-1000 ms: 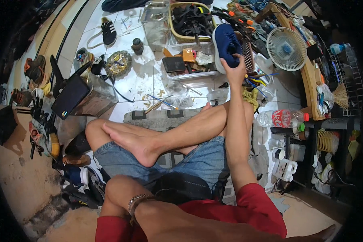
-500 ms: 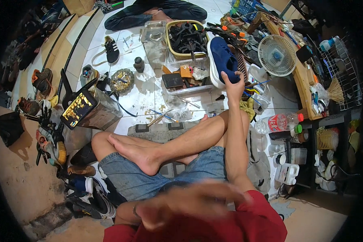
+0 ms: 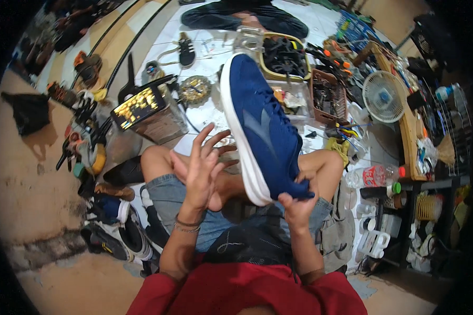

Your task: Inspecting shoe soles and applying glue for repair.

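A navy blue sports shoe (image 3: 263,123) with a thick white sole is held up over my crossed legs, its toe pointing away from me and its side turned toward the view. My right hand (image 3: 298,207) grips it by the heel, thumb outside at the heel collar. To the left of the sole, my left hand (image 3: 202,170) is raised with the fingers spread and nothing in them. A small gap shows between those fingers and the white sole. The shoe hides part of the plastic box (image 3: 298,97) of small items behind it.
A phone (image 3: 138,107) leans on a box at the left, beside a round dish (image 3: 195,89) of small bits. Piled shoes (image 3: 118,231) line the left wall. At the right stand a fan (image 3: 384,96), a plastic bottle (image 3: 370,176) and a white jug (image 3: 373,242). Another person's legs (image 3: 244,18) are opposite.
My right hand has drawn the shoe in from the far clutter to above my lap. My left hand, blurred near my chest before, has moved forward and opened beside the sole. The view has shifted.
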{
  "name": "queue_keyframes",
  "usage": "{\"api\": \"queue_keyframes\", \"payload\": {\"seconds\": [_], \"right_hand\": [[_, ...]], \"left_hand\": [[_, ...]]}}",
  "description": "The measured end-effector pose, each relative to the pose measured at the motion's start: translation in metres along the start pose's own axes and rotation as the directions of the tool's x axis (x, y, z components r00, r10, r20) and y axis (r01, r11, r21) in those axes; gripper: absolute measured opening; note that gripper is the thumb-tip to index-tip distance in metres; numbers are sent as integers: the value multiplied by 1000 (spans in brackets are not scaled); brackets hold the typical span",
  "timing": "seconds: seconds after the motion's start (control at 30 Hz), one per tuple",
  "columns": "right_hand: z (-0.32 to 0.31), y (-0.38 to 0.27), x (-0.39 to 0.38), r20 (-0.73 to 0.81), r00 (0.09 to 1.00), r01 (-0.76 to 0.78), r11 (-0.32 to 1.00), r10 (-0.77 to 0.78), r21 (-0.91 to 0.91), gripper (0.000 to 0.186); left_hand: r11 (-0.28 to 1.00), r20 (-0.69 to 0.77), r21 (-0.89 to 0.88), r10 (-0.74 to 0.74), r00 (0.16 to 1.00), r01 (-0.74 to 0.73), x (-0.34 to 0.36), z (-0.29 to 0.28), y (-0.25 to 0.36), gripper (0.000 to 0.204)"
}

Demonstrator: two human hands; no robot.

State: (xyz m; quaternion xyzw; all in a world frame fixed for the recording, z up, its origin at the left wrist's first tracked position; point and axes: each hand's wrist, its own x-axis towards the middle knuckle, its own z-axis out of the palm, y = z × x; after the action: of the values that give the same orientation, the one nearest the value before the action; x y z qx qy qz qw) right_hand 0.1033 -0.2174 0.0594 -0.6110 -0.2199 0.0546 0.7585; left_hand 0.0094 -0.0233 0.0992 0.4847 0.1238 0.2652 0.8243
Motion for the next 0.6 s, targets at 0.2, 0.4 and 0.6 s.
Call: {"api": "queue_keyframes", "payload": {"seconds": [0.2,0.4,0.6], "right_hand": [[27,-17,-25,330,906,350,908,-266,-228,50],[29,-35,-48,658,724,467,849,-206,-248,54],[11,-37,-5,678,730,60,996,-86,62,102]], "left_hand": [[987,-110,-62,138,984,-145,-6,-2,3,66],[986,-301,37,164,939,-161,-16,-29,6,55],[995,-162,43,92,983,-86,-56,-43,43,59]]}}
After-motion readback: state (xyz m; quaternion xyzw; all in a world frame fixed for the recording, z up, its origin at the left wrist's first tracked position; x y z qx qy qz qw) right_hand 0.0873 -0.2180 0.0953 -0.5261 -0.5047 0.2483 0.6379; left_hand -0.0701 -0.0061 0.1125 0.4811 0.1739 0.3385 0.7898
